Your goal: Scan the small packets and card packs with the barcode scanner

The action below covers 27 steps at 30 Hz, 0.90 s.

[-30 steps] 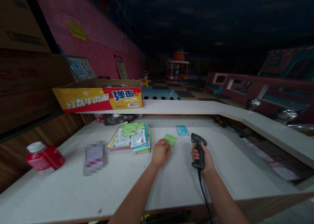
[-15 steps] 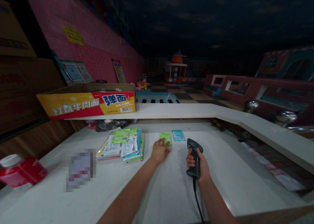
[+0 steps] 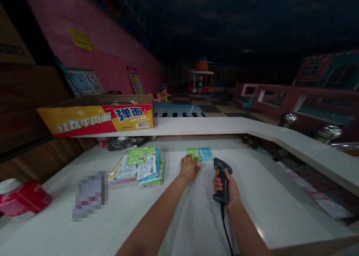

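Head view: the left hand [image 3: 189,169] lies palm down with fingers loosely spread, gripping nothing, its tips on the near part of a green packet [image 3: 193,151], while the right hand [image 3: 232,190] is curled around the handle of a barcode scanner [image 3: 223,179]. Dark grey with a small yellow trigger, the scanner stands roughly upright in that grasp, and a black cable [image 3: 224,226] trails from its base toward the counter's near edge. The green packet lies flat, its far edge showing past the fingers, side by side with a light blue packet [image 3: 206,154]; the print on both is too small to read. Left of that hand sits a loose, glossy stack of packets [image 3: 144,166] in green, white and blue. Farther left are a pixelated item [image 3: 91,194] and a red bottle [image 3: 25,200] with a white cap. Under everything spreads a white counter [image 3: 280,196]; along its far side runs a raised white ledge [image 3: 202,124] bearing a yellow-and-red carton [image 3: 112,117]. Beyond, the room is dim: a pink wall [image 3: 112,61] at left, a checkered floor [image 3: 213,102], low pink partitions [image 3: 280,99] at right, a nearly black ceiling [image 3: 238,43].
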Motion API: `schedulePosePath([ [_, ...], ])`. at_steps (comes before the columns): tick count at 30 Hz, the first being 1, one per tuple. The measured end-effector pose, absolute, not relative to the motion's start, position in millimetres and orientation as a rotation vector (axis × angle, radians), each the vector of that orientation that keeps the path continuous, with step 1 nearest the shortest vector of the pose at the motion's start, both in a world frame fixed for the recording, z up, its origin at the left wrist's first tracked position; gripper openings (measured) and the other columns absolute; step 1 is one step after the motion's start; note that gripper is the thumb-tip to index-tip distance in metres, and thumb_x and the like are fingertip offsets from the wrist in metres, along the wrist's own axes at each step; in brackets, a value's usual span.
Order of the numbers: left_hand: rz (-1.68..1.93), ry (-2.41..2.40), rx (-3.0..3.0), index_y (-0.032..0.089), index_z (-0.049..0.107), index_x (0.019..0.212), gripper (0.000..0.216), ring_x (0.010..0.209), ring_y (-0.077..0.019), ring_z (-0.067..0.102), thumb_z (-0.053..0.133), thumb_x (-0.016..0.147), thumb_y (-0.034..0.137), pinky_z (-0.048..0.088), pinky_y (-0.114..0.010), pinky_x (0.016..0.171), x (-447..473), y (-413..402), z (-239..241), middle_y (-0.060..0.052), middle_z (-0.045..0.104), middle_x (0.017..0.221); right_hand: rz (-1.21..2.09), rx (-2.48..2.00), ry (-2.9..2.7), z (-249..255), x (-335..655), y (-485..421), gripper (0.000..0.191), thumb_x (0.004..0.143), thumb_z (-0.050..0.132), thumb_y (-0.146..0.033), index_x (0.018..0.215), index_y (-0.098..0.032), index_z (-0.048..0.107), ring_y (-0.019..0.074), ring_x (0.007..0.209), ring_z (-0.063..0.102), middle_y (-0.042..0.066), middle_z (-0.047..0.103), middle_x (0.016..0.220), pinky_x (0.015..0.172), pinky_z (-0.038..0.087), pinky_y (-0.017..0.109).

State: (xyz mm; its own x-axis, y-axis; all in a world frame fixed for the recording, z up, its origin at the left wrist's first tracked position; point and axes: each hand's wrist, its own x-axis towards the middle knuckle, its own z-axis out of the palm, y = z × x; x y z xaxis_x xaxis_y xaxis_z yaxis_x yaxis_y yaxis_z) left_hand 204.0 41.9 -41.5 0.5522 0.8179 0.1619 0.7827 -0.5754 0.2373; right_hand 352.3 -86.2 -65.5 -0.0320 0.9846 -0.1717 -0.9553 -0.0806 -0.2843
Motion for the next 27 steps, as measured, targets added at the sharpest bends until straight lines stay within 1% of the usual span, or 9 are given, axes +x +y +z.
schedulePosePath([
  [4, 0.556, 1.362, 2.669, 0.016, 0.054, 0.134, 0.049, 0.134, -0.0300, 0.038, 0.044, 0.094, 0.042, 0.031, -0.044, 0.111, 179, 34, -27, -0.016, 0.048, 0.141, 1.613, -0.359, -0.088, -65, 352, -91, 0.027, 0.079, 0.073, -0.037, 0.086, -0.016, 0.056, 0.0044, 0.043, 0.044, -0.006, 0.048, 0.058, 0.036, 0.038, 0.012],
  [8, 0.766, 1.454, 2.666, 0.014, 0.056, 0.129, 0.043, 0.120, -0.0269, 0.048, 0.044, 0.094, 0.036, 0.035, -0.040, 0.106, 136, 32, -1, -0.015, 0.058, 0.126, 1.597, -0.351, -0.081, -64, 350, -96, 0.026, 0.080, 0.071, -0.035, 0.090, -0.016, 0.056, 0.0053, 0.044, 0.045, -0.005, 0.048, 0.059, 0.036, 0.040, 0.013],
  [12, 0.837, 1.797, 2.587, 0.015, 0.060, 0.120, 0.035, 0.112, -0.0273, 0.051, 0.046, 0.091, 0.029, 0.038, -0.040, 0.099, 82, 36, 27, -0.014, 0.061, 0.115, 1.587, -0.362, -0.068, -62, 348, -101, 0.027, 0.078, 0.073, -0.030, 0.092, -0.015, 0.055, 0.0055, 0.045, 0.047, -0.005, 0.047, 0.059, 0.037, 0.041, 0.012],
  [15, 0.788, 2.207, 2.384, 0.015, 0.062, 0.111, 0.031, 0.111, -0.0305, 0.051, 0.049, 0.089, 0.031, 0.040, -0.041, 0.093, 47, 39, 42, -0.015, 0.061, 0.111, 1.585, -0.365, -0.058, -61, 348, -102, 0.026, 0.078, 0.072, -0.029, 0.092, -0.016, 0.054, 0.0057, 0.045, 0.046, -0.005, 0.047, 0.059, 0.036, 0.041, 0.012],
  [18, 0.673, 2.499, 2.123, 0.013, 0.060, 0.112, 0.040, 0.113, -0.0350, 0.050, 0.057, 0.084, 0.041, 0.041, -0.043, 0.090, 24, 41, 49, -0.019, 0.060, 0.112, 1.589, -0.368, -0.055, -63, 348, -101, 0.025, 0.080, 0.070, -0.030, 0.093, -0.018, 0.053, 0.0060, 0.045, 0.046, -0.005, 0.047, 0.060, 0.036, 0.042, 0.013],
  [21, 0.570, 2.537, 2.008, 0.012, 0.057, 0.116, 0.055, 0.113, -0.0362, 0.053, 0.064, 0.077, 0.050, 0.043, -0.044, 0.089, 12, 44, 52, -0.020, 0.060, 0.115, 1.587, -0.378, -0.064, -64, 349, -101, 0.025, 0.079, 0.070, -0.030, 0.092, -0.018, 0.053, 0.0058, 0.045, 0.046, -0.006, 0.046, 0.060, 0.036, 0.042, 0.013],
  [24, 0.544, 2.531, 1.939, 0.013, 0.055, 0.118, 0.064, 0.111, -0.0355, 0.056, 0.070, 0.071, 0.053, 0.045, -0.043, 0.087, 8, 45, 57, -0.020, 0.061, 0.117, 1.578, -0.379, -0.069, -64, 348, -100, 0.025, 0.079, 0.071, -0.029, 0.092, -0.018, 0.053, 0.0061, 0.045, 0.047, -0.006, 0.045, 0.060, 0.036, 0.042, 0.013],
  [27, 0.543, 2.537, 1.842, 0.014, 0.054, 0.121, 0.071, 0.112, -0.0343, 0.058, 0.076, 0.065, 0.051, 0.047, -0.041, 0.088, 6, 47, 62, -0.021, 0.061, 0.119, 1.578, -0.376, -0.068, -64, 347, -101, 0.024, 0.080, 0.070, -0.029, 0.093, -0.018, 0.052, 0.0066, 0.045, 0.047, -0.006, 0.045, 0.060, 0.036, 0.043, 0.014],
])
